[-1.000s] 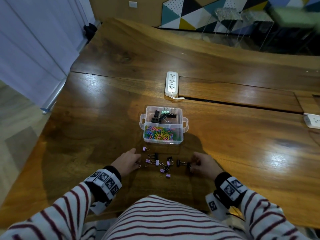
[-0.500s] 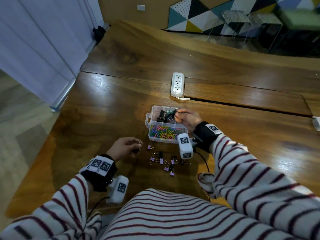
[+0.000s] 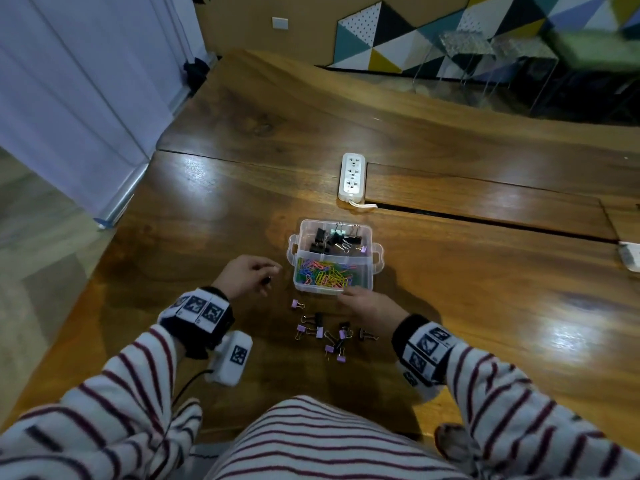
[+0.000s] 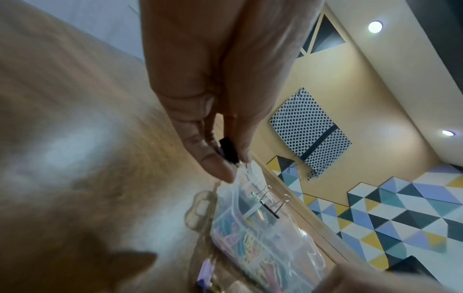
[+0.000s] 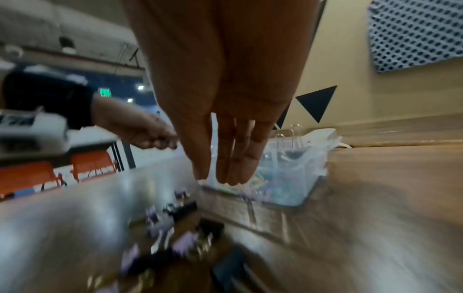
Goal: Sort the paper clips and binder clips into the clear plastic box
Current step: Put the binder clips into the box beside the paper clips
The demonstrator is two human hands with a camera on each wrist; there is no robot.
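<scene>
The clear plastic box (image 3: 377, 261) stands mid-table, with black binder clips (image 3: 332, 239) in its far compartment and coloured paper clips (image 3: 323, 274) in the near one. Several purple and black binder clips (image 3: 325, 332) lie loose on the wood just in front of it. My left hand (image 3: 247, 277) hovers left of the box and pinches a small black binder clip (image 4: 228, 151) between thumb and fingers. My right hand (image 3: 369, 306) is at the box's near edge, over the loose clips; its fingers (image 5: 235, 158) hang straight and hold nothing.
A white power strip (image 3: 352, 176) lies beyond the box beside a slot in the wooden table (image 3: 485, 289). Another white object (image 3: 629, 256) sits at the right edge. The table's left edge drops to the floor by a curtain (image 3: 69, 81).
My right hand has drawn back from the far compartment to the box's near edge, empty. My left hand has lifted with a black clip and moved toward the box.
</scene>
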